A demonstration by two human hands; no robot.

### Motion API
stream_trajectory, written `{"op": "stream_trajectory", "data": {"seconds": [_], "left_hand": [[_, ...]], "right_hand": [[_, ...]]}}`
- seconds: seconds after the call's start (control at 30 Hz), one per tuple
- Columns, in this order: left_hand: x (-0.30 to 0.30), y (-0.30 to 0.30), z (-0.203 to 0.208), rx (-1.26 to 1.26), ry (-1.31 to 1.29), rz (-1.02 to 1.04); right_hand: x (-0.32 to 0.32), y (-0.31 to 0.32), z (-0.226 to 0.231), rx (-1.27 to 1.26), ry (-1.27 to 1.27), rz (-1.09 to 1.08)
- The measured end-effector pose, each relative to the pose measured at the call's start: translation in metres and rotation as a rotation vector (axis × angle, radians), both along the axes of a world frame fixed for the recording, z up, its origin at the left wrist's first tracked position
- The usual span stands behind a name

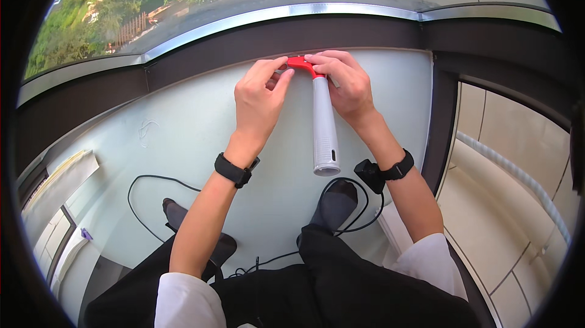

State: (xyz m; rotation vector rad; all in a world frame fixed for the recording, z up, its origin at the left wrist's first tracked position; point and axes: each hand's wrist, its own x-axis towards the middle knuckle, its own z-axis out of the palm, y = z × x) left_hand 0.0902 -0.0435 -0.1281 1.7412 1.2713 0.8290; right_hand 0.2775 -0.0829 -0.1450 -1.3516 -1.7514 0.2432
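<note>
Ahead of me, both hands are at a tool with a red head (298,61) and a long, pale grey, tapered handle (325,117). Its exact kind I cannot make out. The handle points back toward me, and its wide end looks hollow with a dark slot beside it. My right hand (348,84) is closed at the red neck, fingers over the top. My left hand (261,93) has its fingers bent in a pinch at the left tip of the red head. Whatever small thing may lie between those fingertips is hidden.
Beneath is a pale, smooth surface (201,114) bordered by a dark window frame (274,38), with trees outside. My feet in dark socks (336,203) stand on it. Black cable (146,177) loops around them. White panels are at left; a pale rope (518,172) hangs at right.
</note>
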Motion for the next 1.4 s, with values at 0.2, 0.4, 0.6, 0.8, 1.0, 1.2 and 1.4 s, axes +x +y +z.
{"op": "stream_trajectory", "data": {"seconds": [0.2, 0.4, 0.6, 0.8, 1.0, 1.2, 1.4], "left_hand": [[0.006, 0.002, -0.006, 0.073, 0.017, -0.007], [0.006, 0.005, -0.007, 0.1, 0.028, -0.001], [0.008, 0.004, -0.011, 0.13, 0.013, 0.004], [0.008, 0.005, -0.012, 0.117, 0.002, 0.013], [0.005, 0.007, -0.011, 0.113, -0.004, -0.011], [0.0, 0.01, -0.015, 0.104, 0.01, -0.035], [0.002, 0.011, -0.021, 0.106, -0.016, -0.028]], "right_hand": [[-0.001, -0.004, -0.003, -0.035, -0.002, -0.054], [0.0, -0.001, -0.006, -0.016, -0.001, -0.045], [0.003, -0.002, -0.008, -0.012, -0.007, -0.035], [0.002, 0.001, -0.006, 0.005, -0.016, -0.027], [0.002, 0.002, -0.003, -0.047, -0.011, -0.042], [0.001, 0.007, 0.007, -0.126, -0.085, -0.014], [0.001, 0.007, 0.002, -0.132, -0.106, -0.033]]}}
